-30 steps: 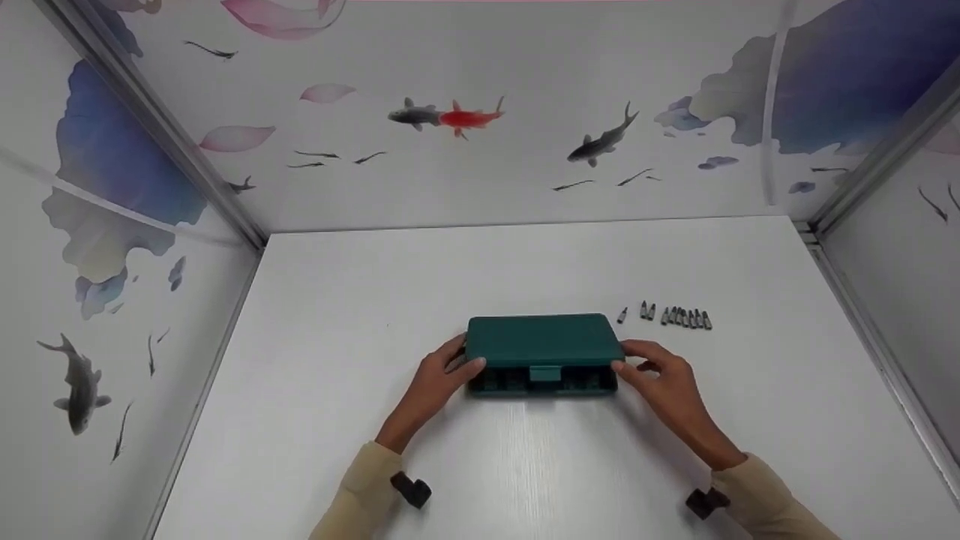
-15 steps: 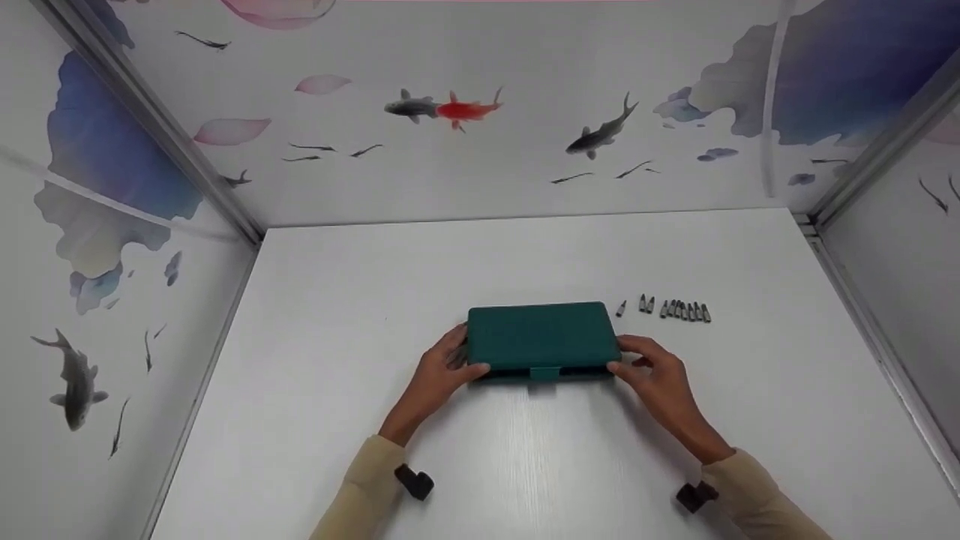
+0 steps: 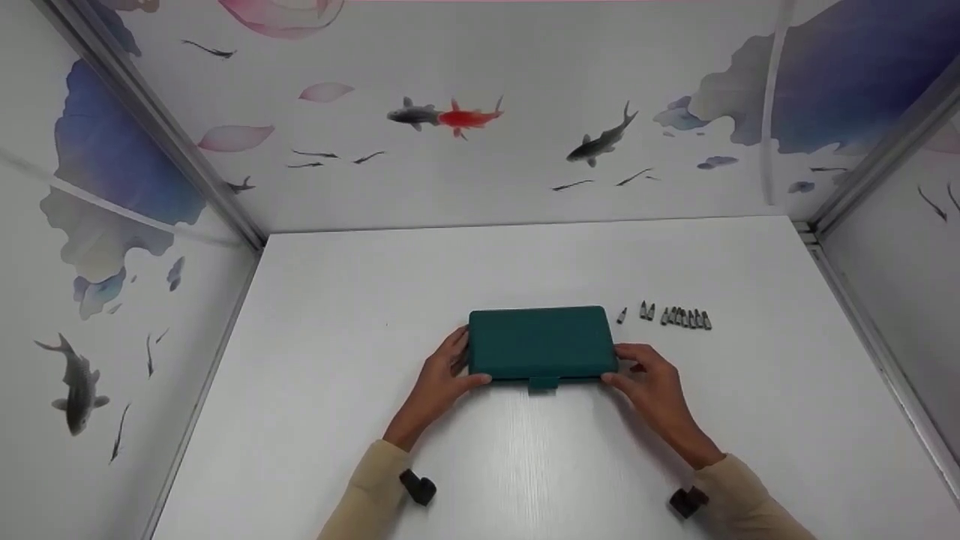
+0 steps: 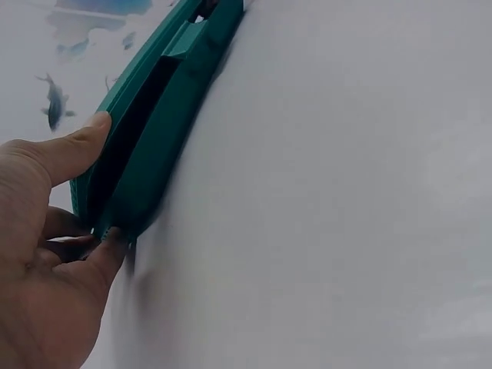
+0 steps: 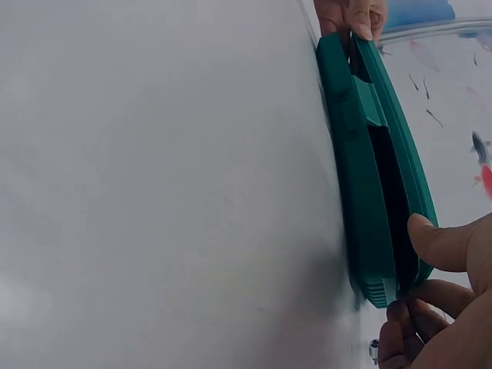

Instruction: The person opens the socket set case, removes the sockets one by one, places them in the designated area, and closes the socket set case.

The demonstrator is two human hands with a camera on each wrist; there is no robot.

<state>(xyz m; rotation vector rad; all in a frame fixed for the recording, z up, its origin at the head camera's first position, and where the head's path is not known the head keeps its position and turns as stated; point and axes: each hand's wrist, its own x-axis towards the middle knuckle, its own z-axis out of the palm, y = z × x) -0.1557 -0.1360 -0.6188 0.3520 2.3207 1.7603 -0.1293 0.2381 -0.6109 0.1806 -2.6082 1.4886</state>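
Observation:
A dark green plastic case [image 3: 541,343] with a front latch [image 3: 543,385] lies on the white table between both hands. From above its lid looks almost down, while both wrist views show a dark gap between lid [image 5: 400,131] and base [image 4: 157,165]. My left hand [image 3: 442,382] grips the case's left end, thumb on the lid's front corner and fingers at the side. At the right end, my right hand [image 3: 651,386] holds the case the same way, its thumb [image 5: 438,240] on the lid's edge. The case's inside is hidden in shadow.
Several small pointed metal pieces [image 3: 684,318] lie in a row on the table behind the right hand, with a pair [image 3: 646,310] and a single one [image 3: 622,316] nearer the case. White panels with painted fish [image 3: 469,118] enclose the table [image 3: 337,300].
The lid has come down over the base, and the dark front opening has narrowed to a thin line in the head view. Both hands moved with it, thumbs slightly lower and closer together.

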